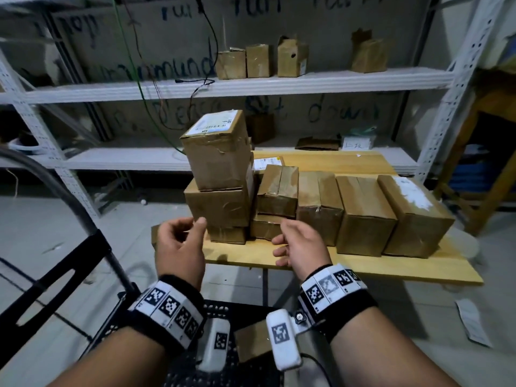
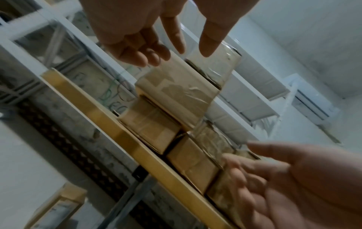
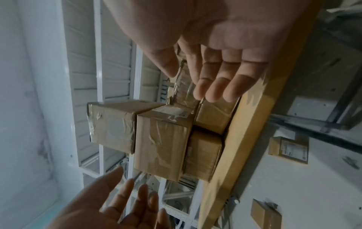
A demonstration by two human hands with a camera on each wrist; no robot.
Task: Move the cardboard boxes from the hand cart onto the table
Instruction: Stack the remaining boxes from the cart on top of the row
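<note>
**Both hands empty before the stacked boxes**

The left hand and right hand hover apart, fingers loosely spread, holding nothing. The brown taped cardboard boxes sit on the pale wooden table: a three-high stack leaning slightly, others lying lengthwise away from the viewer.

Boxes on table, shelves behind
</note>
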